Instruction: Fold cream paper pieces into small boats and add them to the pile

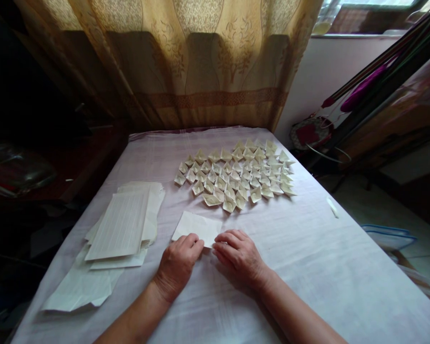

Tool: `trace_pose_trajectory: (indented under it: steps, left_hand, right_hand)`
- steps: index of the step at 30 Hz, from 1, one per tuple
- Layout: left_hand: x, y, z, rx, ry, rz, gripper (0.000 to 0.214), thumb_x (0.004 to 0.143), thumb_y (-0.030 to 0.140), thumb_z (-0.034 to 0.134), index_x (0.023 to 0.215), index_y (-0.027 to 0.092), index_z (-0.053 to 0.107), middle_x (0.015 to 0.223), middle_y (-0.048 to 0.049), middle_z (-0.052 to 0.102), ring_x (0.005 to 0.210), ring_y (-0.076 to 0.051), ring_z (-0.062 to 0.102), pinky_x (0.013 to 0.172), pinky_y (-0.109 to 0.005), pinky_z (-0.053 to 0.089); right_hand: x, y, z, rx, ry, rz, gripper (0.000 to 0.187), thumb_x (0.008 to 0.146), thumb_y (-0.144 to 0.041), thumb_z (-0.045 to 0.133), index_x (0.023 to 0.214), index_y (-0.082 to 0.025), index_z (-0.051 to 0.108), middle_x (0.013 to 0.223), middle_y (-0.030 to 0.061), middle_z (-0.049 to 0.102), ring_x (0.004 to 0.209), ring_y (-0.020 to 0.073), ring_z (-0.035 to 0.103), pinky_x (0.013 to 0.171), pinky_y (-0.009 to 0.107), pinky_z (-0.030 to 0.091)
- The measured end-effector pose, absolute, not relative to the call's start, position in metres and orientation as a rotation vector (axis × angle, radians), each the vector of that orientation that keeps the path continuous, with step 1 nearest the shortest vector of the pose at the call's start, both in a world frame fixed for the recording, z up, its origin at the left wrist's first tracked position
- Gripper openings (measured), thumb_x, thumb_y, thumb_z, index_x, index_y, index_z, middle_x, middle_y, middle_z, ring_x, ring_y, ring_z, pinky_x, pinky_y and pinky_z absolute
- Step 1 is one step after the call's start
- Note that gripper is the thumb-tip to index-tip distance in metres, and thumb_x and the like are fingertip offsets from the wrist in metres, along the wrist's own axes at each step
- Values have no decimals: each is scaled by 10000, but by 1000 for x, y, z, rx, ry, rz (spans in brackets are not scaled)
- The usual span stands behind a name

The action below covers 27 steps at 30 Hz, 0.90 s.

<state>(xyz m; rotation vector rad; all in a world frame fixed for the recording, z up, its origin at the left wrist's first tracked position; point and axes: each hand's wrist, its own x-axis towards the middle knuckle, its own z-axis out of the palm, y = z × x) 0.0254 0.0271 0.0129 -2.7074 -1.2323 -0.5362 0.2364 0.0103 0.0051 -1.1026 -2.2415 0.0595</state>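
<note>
A sheet of white paper [197, 226] lies on the cloth-covered table in front of me, its near edge under my fingers. My left hand [180, 258] is closed on the near left part of that edge, fingers curled and pressed together. At the near right corner, my right hand [239, 254] pinches the paper with bent fingers. The fingertips and the paper's near edge are partly hidden. Just beyond the sheet stand several small folded paper boats [234, 179], packed close together in rows.
A stack of lined paper sheets [120, 224] lies to the left, a crumpled sheet [82, 282] beneath it. Near the right edge of the tablecloth [308, 267] is a small white scrap [332, 208]. A patterned curtain [200, 62] hangs behind the table.
</note>
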Motion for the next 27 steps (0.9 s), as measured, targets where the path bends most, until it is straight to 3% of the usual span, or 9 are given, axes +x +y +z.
trace_pose_trajectory:
  steps: [4,8,11,15,18,21,24,27]
  left_hand:
    - [3,22,6,-2807,-1212,-796,228,929,65,444,992,204,613,907,-26,696,739,-136,667,652,-217,511]
    - [-10,17,2,-2947,-1266,-986,254,910,74,427,1012,222,607,943,-34,710,828,-140,696,743,-223,562]
    - [-14,15,2,-2984,-1257,-1063,259,904,77,426,1023,224,604,988,-46,720,908,-150,701,821,-251,571]
    - [-15,13,6,-2987,-1257,-1030,158,925,142,474,944,211,615,912,-50,724,976,-185,685,865,-296,561]
    - [-16,14,8,-2896,-1342,-972,154,942,228,500,867,209,634,854,-57,711,909,-205,672,823,-329,553]
    - [-15,15,3,-2787,-1502,-945,175,946,277,494,883,199,638,843,-62,690,796,-199,652,733,-326,539]
    - [-12,17,-3,-2719,-1647,-941,213,940,286,502,1097,188,607,808,-39,668,756,-192,639,727,-324,524]
    - [-10,20,-3,-2713,-1640,-936,461,945,253,500,1392,180,418,787,-12,656,754,-187,627,771,-330,519]
  right_hand:
    - [245,12,2,-1163,-2245,125,351,880,-347,646,1200,-203,621,1130,106,681,1029,246,586,888,399,465]
    - [251,17,-3,-1310,-2268,144,486,790,-210,657,1273,-229,606,1292,127,608,1158,285,534,957,451,436]
    - [249,17,-4,-1267,-2354,181,475,736,-131,634,1191,-263,666,1309,101,605,1191,281,519,977,444,418]
    - [245,16,-4,-1225,-2357,249,294,756,-178,646,1030,-254,721,1282,87,627,1207,289,513,972,458,421]
    - [241,17,-5,-1253,-2274,298,119,835,-213,622,886,-236,727,1244,72,650,1212,269,516,984,452,422]
    - [237,19,-6,-1310,-2191,346,139,872,-240,611,767,-223,699,1205,61,670,1215,259,521,991,449,422]
    - [229,22,-8,-1408,-2108,355,170,871,-252,615,719,-222,683,1160,60,692,1208,271,530,969,460,424]
    - [219,23,-9,-1505,-2017,315,216,859,-251,612,650,-220,657,1128,65,703,1193,283,539,948,458,423]
